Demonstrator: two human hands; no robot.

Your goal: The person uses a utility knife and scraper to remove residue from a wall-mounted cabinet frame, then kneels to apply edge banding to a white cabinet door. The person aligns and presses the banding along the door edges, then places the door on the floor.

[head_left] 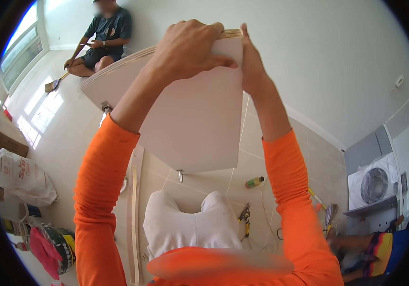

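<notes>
A large pale plywood panel (195,114) with layered raw edges stands up in front of me. It looks like a cabinet door, with metal hinges (181,175) at its lower edge and left side. Over its top edge curls my left hand (187,50), thumb pressed on the near face. My right hand (253,69) holds the panel's right edge near the top corner, fingers pointing up; part of its grip is hidden behind the panel. Both arms are raised in orange sleeves.
Wooden strips (135,214) lie left of my legs. Pliers (246,221) and a small bottle (254,182) rest on the tiles at right. A person (109,38) sits far left by a broom (54,85); another person (390,252) is at lower right. Sacks (20,176) line the left.
</notes>
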